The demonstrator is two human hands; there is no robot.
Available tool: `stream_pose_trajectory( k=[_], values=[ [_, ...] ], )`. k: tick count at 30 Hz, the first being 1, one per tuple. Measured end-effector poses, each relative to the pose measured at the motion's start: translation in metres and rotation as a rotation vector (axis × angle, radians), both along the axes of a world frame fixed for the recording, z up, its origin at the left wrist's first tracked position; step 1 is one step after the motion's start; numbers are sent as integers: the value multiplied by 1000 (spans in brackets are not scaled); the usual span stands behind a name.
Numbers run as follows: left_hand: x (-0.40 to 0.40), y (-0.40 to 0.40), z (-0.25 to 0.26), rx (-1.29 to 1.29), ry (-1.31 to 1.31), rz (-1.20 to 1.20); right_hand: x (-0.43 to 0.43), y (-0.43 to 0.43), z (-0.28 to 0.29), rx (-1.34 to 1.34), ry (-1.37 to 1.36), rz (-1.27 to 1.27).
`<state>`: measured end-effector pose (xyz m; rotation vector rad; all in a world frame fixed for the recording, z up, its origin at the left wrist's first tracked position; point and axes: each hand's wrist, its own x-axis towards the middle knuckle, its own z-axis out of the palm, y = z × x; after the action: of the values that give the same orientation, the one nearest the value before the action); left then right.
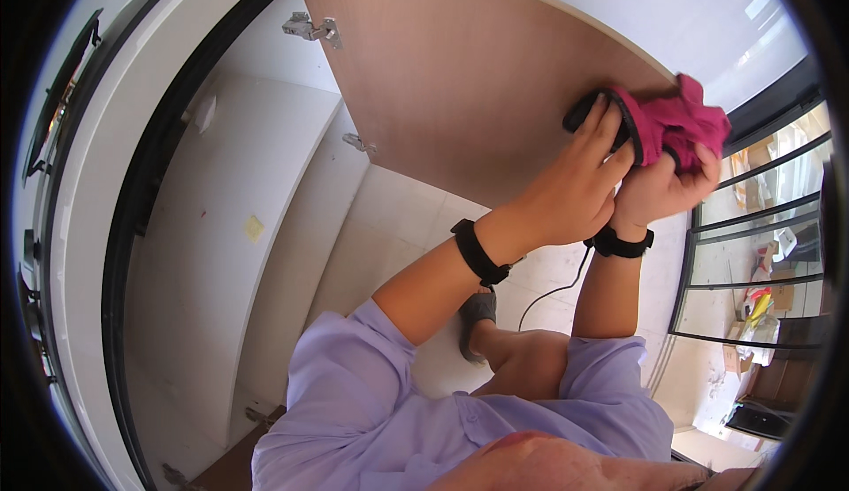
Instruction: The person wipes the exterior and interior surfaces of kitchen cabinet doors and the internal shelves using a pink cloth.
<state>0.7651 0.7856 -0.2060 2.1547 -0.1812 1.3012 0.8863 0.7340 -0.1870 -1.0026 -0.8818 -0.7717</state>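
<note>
A crumpled magenta cloth with black edging (690, 116) is bunched against the free edge of an open wood-grain cabinet door (438, 86). My left hand (574, 182) holds its black-edged part against the door's inner face, fingers stretched over it. Just to the right, my right hand (653, 192) grips the cloth's loose folds, with the fingers curled and partly hidden by the fabric. Each wrist wears a black strap.
Metal hinges (312, 26) carry the door beside the open white cabinet. Its shelf (199, 279) bears a yellow paper square (254, 229) and a white scrap (206, 114). A black cord (557, 288) hangs near my sandalled foot (479, 312). Black-framed glass panels (756, 239) stand at right.
</note>
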Motion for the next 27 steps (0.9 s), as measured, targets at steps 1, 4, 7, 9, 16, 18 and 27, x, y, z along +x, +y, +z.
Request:
stream_pose_trajectory(
  k=[1, 4, 7, 9, 16, 18, 27],
  values=[
    [1, 2, 2, 35, -12, -11, -1, -4, 6, 6, 6, -3],
    [-5, 3, -1, -34, -62, 114, -14, -12, 7, -120, -411, -137],
    [-19, 22, -11, -91, -190, 348, -36, 7, -21, -478, -362, -322],
    [-45, 54, -9, -85, -105, 468, -45, 51, -24, -527, -315, -257],
    [-109, 178, 10, 206, 138, 880, -114, 151, 8, -600, -522, -170],
    [-134, 206, 6, 208, 151, 893, -135, 172, 18, -517, -607, -45],
    [-168, 209, -49, 351, 411, 1119, -153, 202, -64, -614, -638, 127]
  ],
)
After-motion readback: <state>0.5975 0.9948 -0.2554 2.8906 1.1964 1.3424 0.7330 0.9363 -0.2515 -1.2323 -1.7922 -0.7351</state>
